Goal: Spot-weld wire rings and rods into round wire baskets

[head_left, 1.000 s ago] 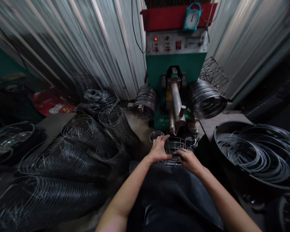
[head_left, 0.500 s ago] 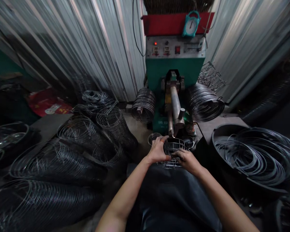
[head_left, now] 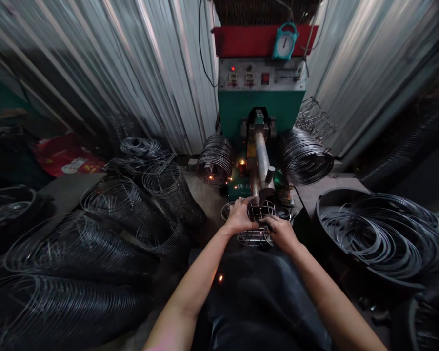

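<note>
Between my two hands, a round wire basket [head_left: 254, 237] is held under the electrodes of a green spot welder [head_left: 261, 109]. My left hand [head_left: 240, 217] grips its left side, thumb pointing inward and fingers on the upper rim. On the right side, my right hand [head_left: 280, 230] is closed with its fingertips on the wire. The welder's long metal arm [head_left: 263, 153] comes down toward the basket's far rim, close to my left fingertips. Orange sparks [head_left: 229, 179] fly left of the arm, and one spark glows over the dark apron [head_left: 256, 292].
Wire coils [head_left: 215, 158] hang on both sides of the welder. At right, a black tub [head_left: 322, 209] holds loose wire rings. Stacks of wire rings [head_left: 95, 292] stand at left. A teal dial scale [head_left: 285, 43] hangs above the control panel [head_left: 259, 74].
Sparks have appeared around the welder and over the apron. The view has shifted slightly; both hands still hold the wire basket under the electrodes.
</note>
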